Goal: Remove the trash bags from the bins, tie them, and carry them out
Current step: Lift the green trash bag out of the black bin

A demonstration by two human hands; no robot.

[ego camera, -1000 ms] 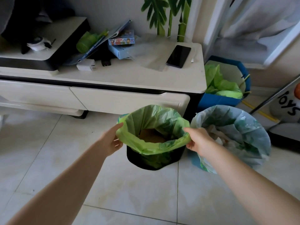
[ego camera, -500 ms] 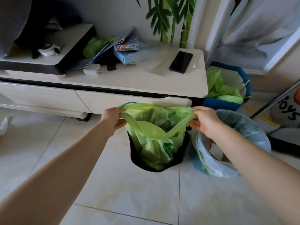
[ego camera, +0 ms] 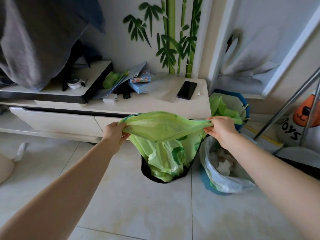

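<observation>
— Why are you stretching it so wide?

— My left hand (ego camera: 115,131) and right hand (ego camera: 219,129) are each pinching the green trash bag (ego camera: 164,135) rim, keeping it taut while its bottom is hanging inside the black bin (ego camera: 147,172).

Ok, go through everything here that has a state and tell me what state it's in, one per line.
Green bag: untied, mouth stretched wide, partly lifted, bottom in the bin.
Black bin: upright, bag not fully out.
Left hand: gripping the bag's rim.
Right hand: gripping the opposite rim.
Clear bag: open, untied, holding trash.
Blue bin: lined with a green bag.
Phone: screen dark.
Drawers: closed.
</observation>
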